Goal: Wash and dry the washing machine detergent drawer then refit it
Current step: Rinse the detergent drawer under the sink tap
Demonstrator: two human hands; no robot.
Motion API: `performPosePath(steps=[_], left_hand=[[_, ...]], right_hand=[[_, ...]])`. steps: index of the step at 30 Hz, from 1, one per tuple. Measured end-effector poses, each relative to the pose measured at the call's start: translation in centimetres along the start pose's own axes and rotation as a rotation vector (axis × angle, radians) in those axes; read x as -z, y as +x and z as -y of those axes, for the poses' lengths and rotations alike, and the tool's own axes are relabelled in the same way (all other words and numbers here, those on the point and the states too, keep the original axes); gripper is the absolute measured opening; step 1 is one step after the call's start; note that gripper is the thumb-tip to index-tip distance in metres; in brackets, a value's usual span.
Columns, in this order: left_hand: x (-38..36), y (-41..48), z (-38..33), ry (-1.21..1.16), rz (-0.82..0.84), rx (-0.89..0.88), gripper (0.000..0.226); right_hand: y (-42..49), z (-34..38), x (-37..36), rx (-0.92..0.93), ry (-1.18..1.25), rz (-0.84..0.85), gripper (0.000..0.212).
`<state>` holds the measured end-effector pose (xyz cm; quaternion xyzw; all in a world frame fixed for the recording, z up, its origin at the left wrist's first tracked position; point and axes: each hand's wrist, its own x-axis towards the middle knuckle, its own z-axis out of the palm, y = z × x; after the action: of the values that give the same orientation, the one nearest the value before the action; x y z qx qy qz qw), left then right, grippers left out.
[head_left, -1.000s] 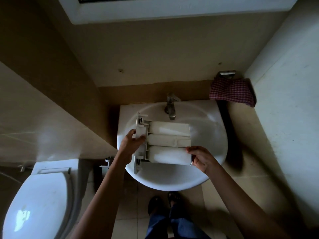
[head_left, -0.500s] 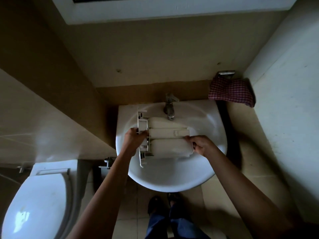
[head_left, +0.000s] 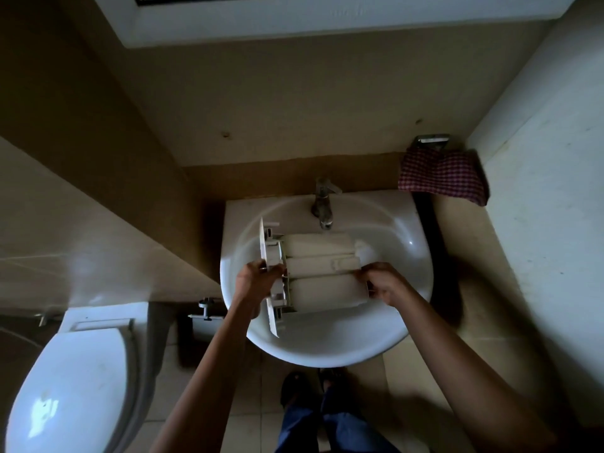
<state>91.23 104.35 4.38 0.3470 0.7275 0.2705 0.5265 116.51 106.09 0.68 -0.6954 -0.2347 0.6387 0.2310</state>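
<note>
While the detergent drawer (head_left: 323, 276) was held level inside the bowl of the wash basin (head_left: 327, 351), just in front of and below the tap (head_left: 323, 204), it was supported at both ends. The left hand (head_left: 253, 286) had its grip closed round the front panel end. The right hand (head_left: 385, 284) had its grip closed on the rear end. The rounded compartment undersides appeared to face upward. Contact between drawer and bowl could not be determined, and no water flow was visible.

Probable faults from this position:

1. Slippage. Smooth plastic, once wetted, would likely slide in either grip. A drop onto the ceramic could crack the panel or its clips.
2. Impact. The front panel overhung the drawer body and stood near the left side of the bowl. A tilt could knock it against the rim.
3. Pivoting. Operating the tap would require one hand to be freed. A one-ended hold could let the long body swing down.
4. Incomplete rinse. If the drawer remained inverted, the compartment interiors would receive little water.
5. Dripping. The checked cloth (head_left: 441, 174) hung well apart to the right, so carrying a wet drawer there could wet the floor.
</note>
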Motion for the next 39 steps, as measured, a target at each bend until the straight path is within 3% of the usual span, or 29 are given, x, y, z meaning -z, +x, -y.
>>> performPosePath(steps=[3, 6, 8, 13, 18, 24, 28, 31, 34, 36, 39], left_hand=[[0.0, -0.3, 0.4, 0.001, -0.011, 0.012, 0.016], [0.3, -0.4, 0.2, -0.024, -0.020, 0.013, 0.024], [0.4, -0.5, -0.2, -0.025, -0.023, 0.019, 0.023], [0.3, -0.7, -1.2, -0.026, -0.006, 0.018, 0.023], [-0.2, -0.6, -1.7, -0.010, -0.009, 0.039, 0.012], [-0.3, 0.2, -1.9, 0.011, -0.018, 0.075, 0.018], [-0.1, 0.9, -1.6, -0.012, -0.011, 0.123, 0.021], [0.0, 1.1, -1.5, -0.021, -0.038, 0.126, 0.018], [-0.1, 1.2, -1.5, -0.058, -0.043, 0.131, 0.017], [-0.2, 1.0, -1.7, -0.060, -0.047, 0.137, 0.017], [-0.4, 1.0, -1.7, -0.070, -0.024, 0.136, 0.014]], right_hand=[[0.7, 0.2, 0.5, -0.042, -0.120, -0.040, 0.012], [1.5, 1.4, 0.8, 0.243, -0.317, -0.309, 0.009], [1.6, 2.9, 0.3, 0.366, -0.178, -0.280, 0.008], [3.0, 6.4, -2.3, 0.132, 0.391, 0.074, 0.021], [4.8, 6.9, -4.5, -0.064, 0.617, 0.133, 0.024], [5.9, 6.1, -6.3, -0.138, 0.660, 0.124, 0.030], [4.8, 6.3, -6.5, -0.168, 0.669, 0.204, 0.026], [3.1, 5.5, -8.1, -0.106, 0.373, 0.272, 0.022], [0.8, 2.7, -10.1, 0.383, -0.188, 0.161, 0.020], [-1.5, 0.3, -10.2, 0.657, -0.519, 0.200, 0.036], [-2.6, -3.1, -8.8, 0.870, -1.045, 0.238, 0.062]])
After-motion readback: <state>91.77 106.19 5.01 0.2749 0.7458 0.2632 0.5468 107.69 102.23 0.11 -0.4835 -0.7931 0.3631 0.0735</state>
